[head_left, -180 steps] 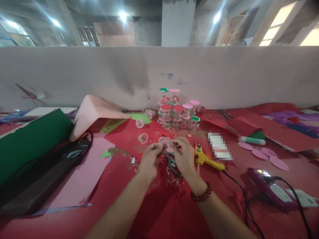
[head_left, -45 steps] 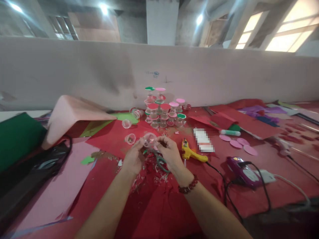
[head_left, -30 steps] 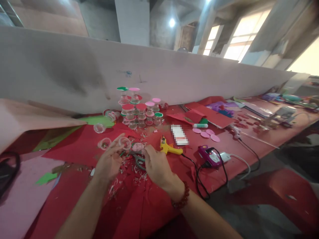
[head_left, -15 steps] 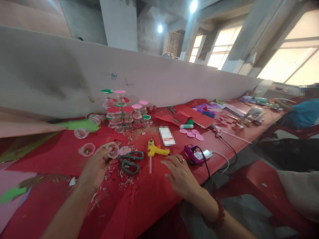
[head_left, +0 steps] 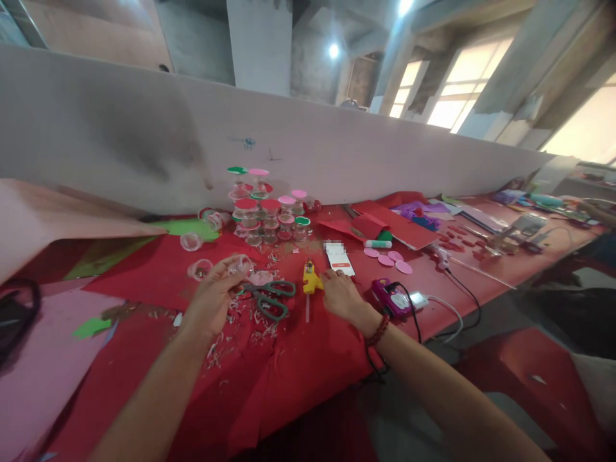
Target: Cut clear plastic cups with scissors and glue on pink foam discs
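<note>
My left hand [head_left: 212, 295] is closed on a small clear plastic cup [head_left: 239, 264], held over the red table cover. My right hand [head_left: 344, 298] lies over the handle of a yellow glue gun [head_left: 311, 282], its fingers curled around it and hiding most of the grip. A clear glue stick [head_left: 308, 309] pokes out of the gun toward me. Between my hands rest scissors [head_left: 274, 305] with dark green handles, among paper scraps. A phone [head_left: 341, 262] with a lit screen lies just beyond my right hand.
Stacked clear cups with coloured discs [head_left: 260, 221] stand by the white partition [head_left: 337, 154]. Pink paper circles [head_left: 385, 260], a glue stick tube [head_left: 378, 244] and a purple device with cables [head_left: 389, 298] lie to the right. Another person's arm [head_left: 591, 208] shows at far right.
My right hand has moved forward and left onto the glue gun's handle. My left hand still holds the cup. The whole view has swung left, so things sit farther right.
</note>
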Tool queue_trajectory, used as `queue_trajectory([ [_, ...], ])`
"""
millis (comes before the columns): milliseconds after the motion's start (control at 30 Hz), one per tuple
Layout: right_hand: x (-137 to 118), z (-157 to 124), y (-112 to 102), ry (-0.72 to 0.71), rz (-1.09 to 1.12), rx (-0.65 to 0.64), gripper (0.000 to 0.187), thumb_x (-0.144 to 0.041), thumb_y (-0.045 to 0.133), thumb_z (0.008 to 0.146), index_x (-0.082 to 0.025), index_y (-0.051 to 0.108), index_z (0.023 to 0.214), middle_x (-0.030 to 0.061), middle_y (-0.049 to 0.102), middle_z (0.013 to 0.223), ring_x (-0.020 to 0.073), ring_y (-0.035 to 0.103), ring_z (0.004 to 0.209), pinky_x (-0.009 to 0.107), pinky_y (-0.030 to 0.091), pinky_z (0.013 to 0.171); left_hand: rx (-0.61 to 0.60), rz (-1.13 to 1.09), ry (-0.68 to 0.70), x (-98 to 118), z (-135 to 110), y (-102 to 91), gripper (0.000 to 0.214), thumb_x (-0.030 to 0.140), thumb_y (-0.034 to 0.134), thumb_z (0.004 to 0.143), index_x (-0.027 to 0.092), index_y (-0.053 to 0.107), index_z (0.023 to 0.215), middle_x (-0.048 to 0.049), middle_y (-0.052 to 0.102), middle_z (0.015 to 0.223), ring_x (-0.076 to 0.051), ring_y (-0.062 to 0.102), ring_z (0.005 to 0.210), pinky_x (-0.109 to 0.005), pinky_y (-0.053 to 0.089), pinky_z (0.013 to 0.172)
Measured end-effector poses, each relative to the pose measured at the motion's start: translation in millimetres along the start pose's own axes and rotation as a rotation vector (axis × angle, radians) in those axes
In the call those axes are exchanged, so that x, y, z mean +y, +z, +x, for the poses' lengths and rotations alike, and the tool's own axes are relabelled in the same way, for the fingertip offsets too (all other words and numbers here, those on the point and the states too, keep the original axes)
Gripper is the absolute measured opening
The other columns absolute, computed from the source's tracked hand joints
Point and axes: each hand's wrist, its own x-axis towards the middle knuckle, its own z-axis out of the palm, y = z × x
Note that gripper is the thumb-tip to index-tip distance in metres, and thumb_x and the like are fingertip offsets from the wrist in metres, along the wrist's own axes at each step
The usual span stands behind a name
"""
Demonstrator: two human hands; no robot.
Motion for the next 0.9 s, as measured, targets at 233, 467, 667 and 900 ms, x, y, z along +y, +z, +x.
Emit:
queue_trajectory([
  [233,1,12,7,0.002,0.134,0.036,0.036,-0.006,0.053,0.069,-0.012,0.056,0.104,0.0154,0.057,0.107,0.0225,0.059,0.087,0.031,0.045,0.073,-0.079,0.015,-0.050,-4,-6,-2.7,0.043,0.028,0.079,0.059,0.020,0.066,0.099,-0.0001,0.065,0.088,-0.008,0.057,0.064,-0.019,0.041,0.054],
  [467,-8,22,-24,0.042,0.525,0.197,0.021,-0.018,0.045,0.083,-0.012,0.056,0.099,0.0082,0.061,0.090,0.0157,0.057,0.073,0.024,0.043,0.060,0.028,-0.206,-0.039,-11,10,-15.8,0.024,0.024,0.075,0.065,0.017,0.066,0.086,0.0028,0.061,0.068,-0.006,0.054,0.055,-0.015,0.039,0.047],
  [667,-50,38,-40,-0.072,1.622,-0.036,0.031,-0.036,0.069,0.070,-0.015,0.059,0.091,-0.0009,0.057,0.070,0.0059,0.046,0.052,0.018,0.037,0.048,0.107,-0.456,-0.151,-15,11,-26.3,0.008,0.021,0.063,0.079,0.014,0.061,0.076,-0.0016,0.062,0.064,-0.008,0.056,0.052,-0.018,0.048,0.051],
  [900,-70,45,1,-0.127,1.773,-0.140,0.039,-0.051,0.064,0.074,-0.015,0.060,0.090,-0.0020,0.057,0.057,0.0084,0.048,0.048,0.019,0.036,0.044,0.021,-0.542,-0.174,-9,3,-27.9,0.014,0.015,0.053,0.085,0.012,0.066,0.091,-0.0039,0.067,0.072,-0.008,0.058,0.054,-0.018,0.050,0.053],
])
